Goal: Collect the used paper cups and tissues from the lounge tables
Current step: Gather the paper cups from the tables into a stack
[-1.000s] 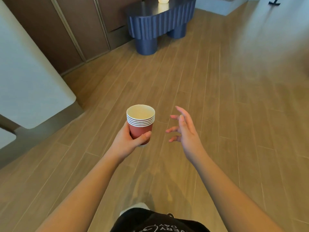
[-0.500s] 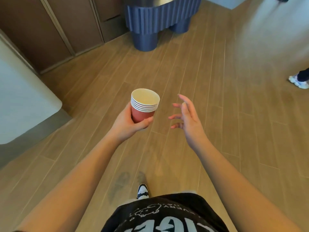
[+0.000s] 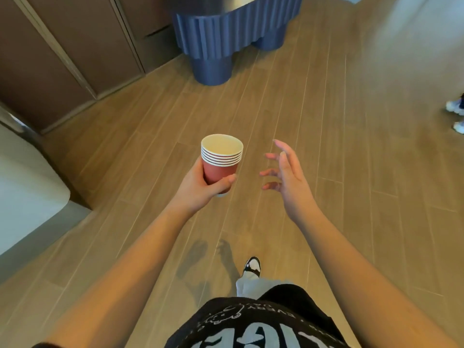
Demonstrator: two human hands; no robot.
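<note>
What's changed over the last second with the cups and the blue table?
The person has walked toward the blue table; it sits nearer and its top has slid out of view. Someone's white shoes have appeared at right. Unchanged: the left hand keeps its grip on the stacked red cups, and the right hand stays open, empty.

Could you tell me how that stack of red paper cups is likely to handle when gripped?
The stack of red paper cups is probably light: the left hand holds it alone. Nested walls likely resist squeezing. Its narrow base could tip.

Left hand [image 3: 198,189] grips stacked red paper cups [image 3: 221,160] upright; right hand [image 3: 288,177] empty, fingers spread; blue table [image 3: 226,33] at 12 o'clock.
</note>
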